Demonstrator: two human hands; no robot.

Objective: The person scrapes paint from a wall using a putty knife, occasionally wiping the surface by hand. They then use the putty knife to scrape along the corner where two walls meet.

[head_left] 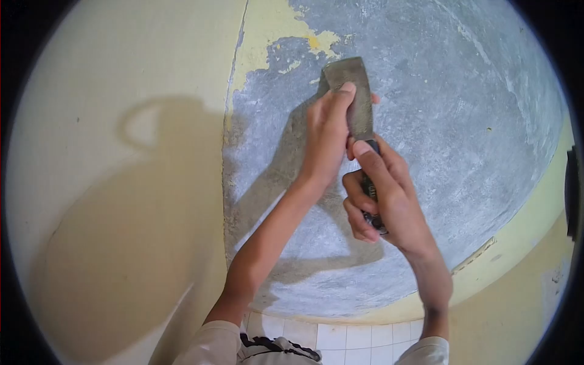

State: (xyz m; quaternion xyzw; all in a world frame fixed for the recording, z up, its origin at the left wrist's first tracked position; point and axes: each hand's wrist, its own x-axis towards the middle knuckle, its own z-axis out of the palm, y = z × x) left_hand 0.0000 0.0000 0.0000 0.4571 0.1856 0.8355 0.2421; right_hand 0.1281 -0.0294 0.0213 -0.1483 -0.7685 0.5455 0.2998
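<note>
A scraper (pixel 359 106) with a wide, dull metal blade and a dark handle points upward in front of the wall. My right hand (pixel 392 201) is wrapped round its handle, the thumb pressed near the base of the blade. My left hand (pixel 328 131) grips the blade, with its thumb on the near face and fingers partly hidden behind. The blade's broad end overlaps the grey bare wall (pixel 438 121), just below a ragged patch of pale yellow paint (pixel 267 27).
A painted cream wall (pixel 152 55) meets the grey surface along a vertical corner on the left, with my shadow on it. A yellowish band (pixel 517 243) borders the grey at lower right. White floor tiles (pixel 359 336) show below. A dark object (pixel 572 194) stands at the right edge.
</note>
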